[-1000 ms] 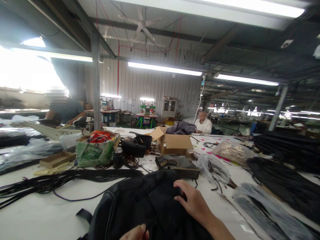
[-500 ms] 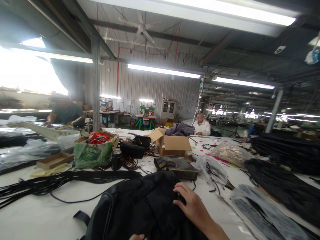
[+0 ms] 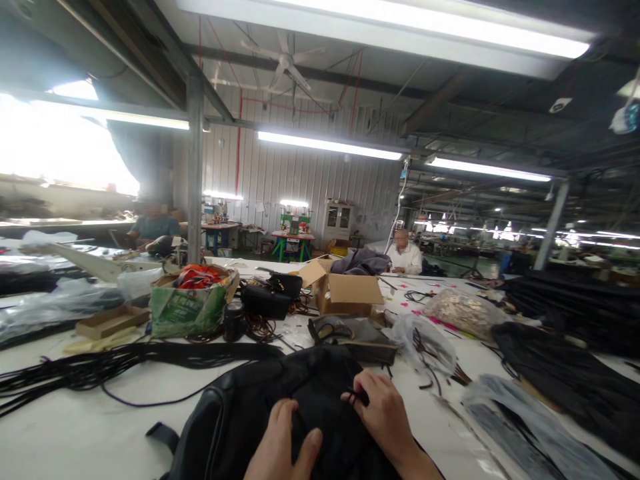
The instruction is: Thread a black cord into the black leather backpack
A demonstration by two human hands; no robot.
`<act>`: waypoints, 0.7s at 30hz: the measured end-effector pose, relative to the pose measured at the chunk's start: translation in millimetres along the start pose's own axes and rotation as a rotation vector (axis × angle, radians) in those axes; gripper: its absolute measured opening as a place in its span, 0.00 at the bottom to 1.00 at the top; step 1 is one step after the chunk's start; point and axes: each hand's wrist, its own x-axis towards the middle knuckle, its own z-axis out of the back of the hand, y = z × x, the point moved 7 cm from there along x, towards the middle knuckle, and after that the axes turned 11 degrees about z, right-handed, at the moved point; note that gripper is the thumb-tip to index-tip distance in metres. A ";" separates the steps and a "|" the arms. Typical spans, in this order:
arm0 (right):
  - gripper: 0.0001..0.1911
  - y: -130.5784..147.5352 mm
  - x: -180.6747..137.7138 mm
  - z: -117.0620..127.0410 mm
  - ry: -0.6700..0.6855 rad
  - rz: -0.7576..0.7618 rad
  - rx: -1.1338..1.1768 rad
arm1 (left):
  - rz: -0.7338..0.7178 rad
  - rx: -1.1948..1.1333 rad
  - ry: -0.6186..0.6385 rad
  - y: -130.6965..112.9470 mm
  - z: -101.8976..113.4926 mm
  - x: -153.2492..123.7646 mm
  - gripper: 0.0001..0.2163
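Note:
A black bag (image 3: 240, 420), which looks like a backpack, lies before me with a short strap (image 3: 163, 435) sticking out at its left. My left hand (image 3: 283, 443) rests over the middle of the bag, open, its thumb apart from its fingers. At the bag's right side, my right hand (image 3: 384, 408) is closed in a pinch on a thin black cord (image 3: 352, 396), which forms small loops at the fingertips. Where the cord meets the bag is hard to make out.
Black straps (image 3: 125, 363) spread across the white table (image 3: 65, 433) at left. Beyond the bag stand a green bag (image 3: 185, 310), an open cardboard box (image 3: 350, 293) and a grey pouch (image 3: 350, 337). Plastic bags (image 3: 530, 420) and black fabric pieces lie at right. Two people sit farther off.
My left hand has come up from the bottom edge onto the bag. My right hand has shifted slightly right and down, its fingers now pinched together. The person at left has leaned back.

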 end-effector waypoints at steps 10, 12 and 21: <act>0.06 -10.7 -17.9 -11.0 -0.036 -0.180 0.112 | -0.068 0.338 0.149 -18.8 -76.4 84.3 0.31; 0.16 -22.3 -24.5 -11.4 -0.028 -0.268 0.143 | -0.128 0.366 0.146 -21.4 -85.2 91.9 0.28; 0.16 -49.4 -34.2 -22.5 0.100 -0.519 0.417 | -0.152 0.488 0.123 -36.5 -108.2 98.0 0.23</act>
